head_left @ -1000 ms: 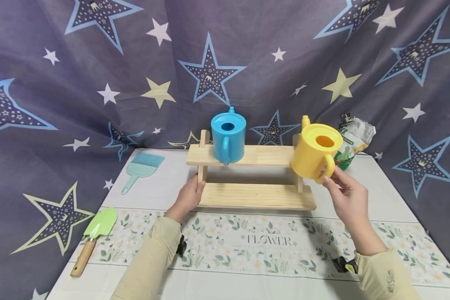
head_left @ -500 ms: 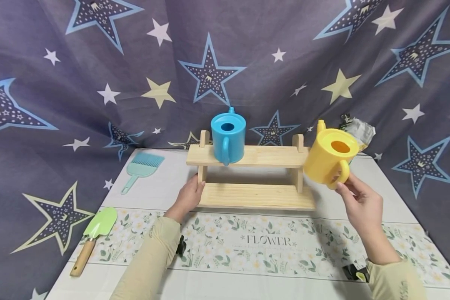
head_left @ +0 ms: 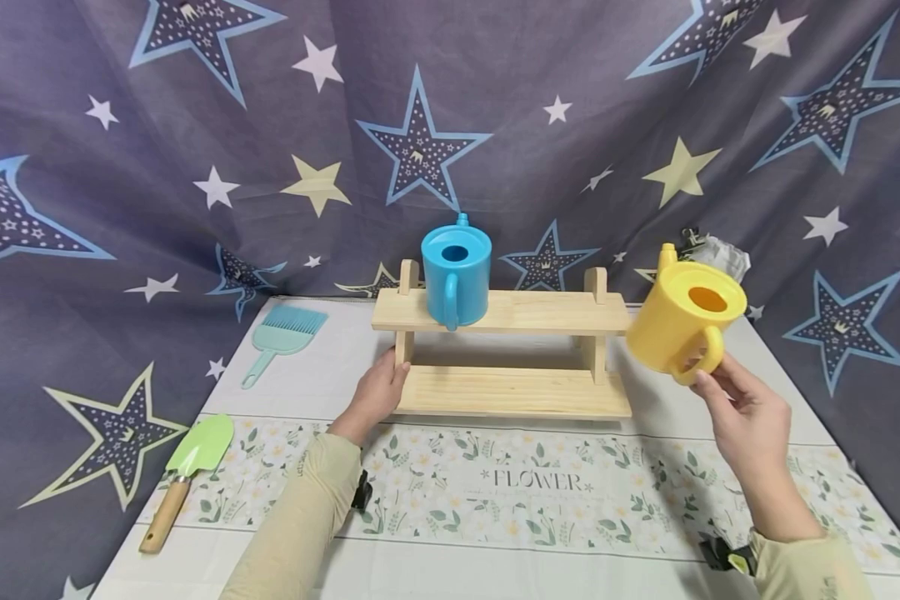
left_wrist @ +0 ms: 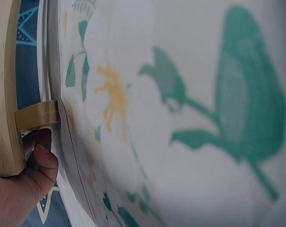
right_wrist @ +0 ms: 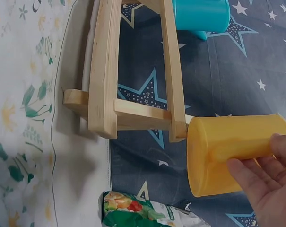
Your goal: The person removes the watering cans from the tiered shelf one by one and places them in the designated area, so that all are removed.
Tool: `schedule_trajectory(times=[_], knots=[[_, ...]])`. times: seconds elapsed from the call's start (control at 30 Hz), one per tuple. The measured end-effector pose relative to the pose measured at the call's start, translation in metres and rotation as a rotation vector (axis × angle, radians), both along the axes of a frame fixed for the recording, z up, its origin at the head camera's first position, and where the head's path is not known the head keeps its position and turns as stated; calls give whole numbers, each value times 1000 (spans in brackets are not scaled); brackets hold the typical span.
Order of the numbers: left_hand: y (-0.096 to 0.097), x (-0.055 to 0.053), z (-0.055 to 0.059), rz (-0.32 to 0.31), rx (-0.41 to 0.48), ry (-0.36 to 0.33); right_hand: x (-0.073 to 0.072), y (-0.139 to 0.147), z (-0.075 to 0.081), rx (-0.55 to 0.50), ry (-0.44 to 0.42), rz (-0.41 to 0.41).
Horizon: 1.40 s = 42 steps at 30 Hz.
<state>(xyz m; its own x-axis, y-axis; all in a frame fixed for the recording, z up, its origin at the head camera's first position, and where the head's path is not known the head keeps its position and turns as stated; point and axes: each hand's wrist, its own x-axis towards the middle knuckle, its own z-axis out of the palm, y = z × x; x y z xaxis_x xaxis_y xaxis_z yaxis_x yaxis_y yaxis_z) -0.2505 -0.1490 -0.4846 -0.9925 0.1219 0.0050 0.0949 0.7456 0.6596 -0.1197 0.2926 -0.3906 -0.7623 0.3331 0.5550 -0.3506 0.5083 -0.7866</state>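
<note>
Green-bladed and wooden-handled, a trowel (head_left: 197,458) lay farthest left on the table (head_left: 450,575), blade pointing toward the back. Beyond it lay a teal hand tool (head_left: 285,335) with a comb-like edge. Next came the left hand (head_left: 377,392), thumb and fingers gripping the left upright (head_left: 405,346) of the wooden stand (head_left: 513,392) below the top board (head_left: 540,311). Toward the left end of that board a blue watering can (head_left: 465,287) stood upright, its spout at the back and its handle in front. Just off the stand's right end a yellow watering can (head_left: 667,325) was held in the air, slightly tilted; whether it touched the board could not be told. Behind it, partly hidden, was a bag (head_left: 727,258). Farthest right, the right hand (head_left: 753,425) pinched the yellow watering can's handle between thumb and fingers
</note>
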Motion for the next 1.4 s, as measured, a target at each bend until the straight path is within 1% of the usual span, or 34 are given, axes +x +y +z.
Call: schedule_trajectory(times=[0.23, 0.53, 0.8, 0.97, 1.03, 1.17, 1.4], knots=[[0, 1, 1, 0, 9, -8, 4, 7, -4, -9, -11, -8], [1, 1, 1, 3, 0, 9, 8, 14, -12, -19, -51, -34], [0, 2, 1, 2, 4, 12, 10, 18, -19, -19, -117, -58], [0, 2, 0, -2, 3, 46, 11, 20, -24, 5, -163, -83], [0, 2, 0, -5, 3, 48, 11, 21, -26, -3, -175, -84], [-1, 1, 0, -9, 3, 33, 11, 24, -30, -30, -184, -66], [-1, 0, 0, -1, 6, 0, 10, 28, -40, -26, -215, -80]])
